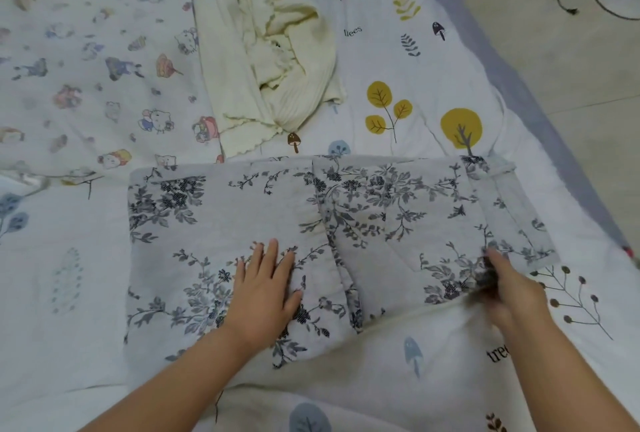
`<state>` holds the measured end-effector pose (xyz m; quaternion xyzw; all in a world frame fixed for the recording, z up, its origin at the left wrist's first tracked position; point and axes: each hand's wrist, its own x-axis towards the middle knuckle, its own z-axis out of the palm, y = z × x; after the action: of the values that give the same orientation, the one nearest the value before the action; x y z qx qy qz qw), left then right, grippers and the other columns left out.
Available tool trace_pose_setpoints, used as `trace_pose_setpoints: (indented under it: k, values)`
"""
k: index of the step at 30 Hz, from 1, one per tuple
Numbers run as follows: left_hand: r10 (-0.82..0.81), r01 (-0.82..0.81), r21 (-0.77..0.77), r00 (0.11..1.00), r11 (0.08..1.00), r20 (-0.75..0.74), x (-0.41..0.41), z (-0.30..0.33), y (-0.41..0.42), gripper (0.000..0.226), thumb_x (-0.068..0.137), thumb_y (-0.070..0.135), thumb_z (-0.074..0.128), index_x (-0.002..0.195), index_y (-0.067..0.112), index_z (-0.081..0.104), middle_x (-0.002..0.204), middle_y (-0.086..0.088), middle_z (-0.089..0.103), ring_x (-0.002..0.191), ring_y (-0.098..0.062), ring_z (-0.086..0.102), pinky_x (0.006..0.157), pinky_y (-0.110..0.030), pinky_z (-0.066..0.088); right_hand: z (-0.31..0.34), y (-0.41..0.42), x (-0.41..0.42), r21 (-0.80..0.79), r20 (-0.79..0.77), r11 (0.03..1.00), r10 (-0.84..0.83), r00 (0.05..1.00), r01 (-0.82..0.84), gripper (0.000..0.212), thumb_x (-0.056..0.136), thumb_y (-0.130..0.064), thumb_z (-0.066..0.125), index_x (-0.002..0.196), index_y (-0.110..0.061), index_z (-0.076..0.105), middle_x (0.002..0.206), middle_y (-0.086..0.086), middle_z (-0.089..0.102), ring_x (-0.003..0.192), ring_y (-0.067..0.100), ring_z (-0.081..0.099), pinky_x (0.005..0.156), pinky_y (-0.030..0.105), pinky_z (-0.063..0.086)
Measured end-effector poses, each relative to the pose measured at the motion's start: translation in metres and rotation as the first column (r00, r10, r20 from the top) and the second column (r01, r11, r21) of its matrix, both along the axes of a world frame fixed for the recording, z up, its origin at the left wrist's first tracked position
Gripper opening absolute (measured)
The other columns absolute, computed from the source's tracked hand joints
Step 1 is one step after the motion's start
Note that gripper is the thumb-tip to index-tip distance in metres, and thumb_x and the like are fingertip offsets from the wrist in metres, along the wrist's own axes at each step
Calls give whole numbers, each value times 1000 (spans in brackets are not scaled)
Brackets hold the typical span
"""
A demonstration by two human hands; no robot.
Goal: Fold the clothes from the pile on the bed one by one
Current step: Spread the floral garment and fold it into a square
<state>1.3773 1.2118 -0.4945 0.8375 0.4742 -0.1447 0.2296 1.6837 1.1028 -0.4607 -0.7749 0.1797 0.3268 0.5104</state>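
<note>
Presently, a grey floral-print garment (pixel 311 241) lies spread flat on the bed (pixel 69 293), near the person's edge. The left hand (pixel 266 289) rests flat on its left half, fingers straight and together. The right hand (pixel 502 286) is blurred; it appears to pinch the garment's lower right edge. A cream knit garment (pixel 270 61) lies crumpled beyond. Recommendation: keep the left palm anchoring the cloth, draw the right portion across evenly, align edges, then smooth out creases.
</note>
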Motion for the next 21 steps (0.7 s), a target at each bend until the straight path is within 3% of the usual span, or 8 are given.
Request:
trace_pose_setpoints:
  k: [2, 4, 6, 9, 13, 18, 21]
  values:
    - [-14, 14, -1, 1000, 1000, 12, -2, 1, 0, 64, 97, 48, 29, 150, 26, 2, 157, -3, -15, 144, -24, -16, 115, -41, -10, 8, 8, 5, 162, -223, 978, -97, 970, 135, 15, 86, -24, 66, 77, -14, 60, 53, -1, 67, 54, 14, 65, 51, 30, 54]
    - [-26, 26, -2, 999, 1000, 33, -4, 3, 1, 64, 97, 47, 32, 150, 26, 4, 158, -3, -11, 145, -24, -14, 116, -41, -7, 15, 15, 5, 203, -280, 962, -120, 953, 181, 11, 87, -22, 64, 79, -14, 61, 55, 1, 69, 69, 18, 65, 69, 41, 52]
    - [-42, 42, 8, 997, 999, 59, -8, 5, 1, 64, 96, 46, 37, 150, 26, 11, 159, -3, -5, 146, -22, -6, 119, -40, 0, 22, 21, 1, 208, -181, 966, -120, 976, 157, 6, 85, -16, 67, 84, -11, 63, 60, 0, 70, 75, 15, 65, 81, 40, 52]
    - [-62, 57, 48, 991, 997, 119, -15, 11, 0, 61, 92, 44, 46, 146, 25, 25, 157, -1, 11, 144, -18, 10, 118, -34, 8, 42, 33, -15, 296, 105, 952, -111, 988, 75, 20, 81, -5, 67, 100, -8, 62, 85, 2, 69, 70, 9, 67, 75, 32, 55]
    - [-27, 19, 46, 981, 999, 194, -30, 18, 2, 49, 91, 36, 49, 137, 23, 42, 151, 1, 27, 139, -15, 24, 113, -29, 20, 80, 58, -58, 349, 430, 919, 18, 902, -184, 28, 79, -1, 67, 81, -26, 53, 78, -10, 63, 67, 2, 63, 68, 22, 53]
    - [84, -86, -3, 964, 996, 253, -56, 30, 8, 39, 92, 30, 52, 129, 22, 52, 143, 2, 40, 128, -15, 39, 106, -25, 30, 112, 68, -134, 213, 750, 773, 263, 607, -598, 30, 79, -7, 64, 87, -34, 56, 77, -30, 65, 71, -13, 60, 62, 2, 45]
    - [250, -211, -162, 927, 964, 280, -72, 37, 17, 36, 95, 29, 49, 130, 20, 51, 137, 3, 46, 118, -10, 46, 98, -16, 34, 108, 71, -184, -1, 848, 661, 398, 350, -750, 30, 77, -13, 61, 83, -40, 50, 63, -13, 58, 55, -6, 50, 48, 3, 35]
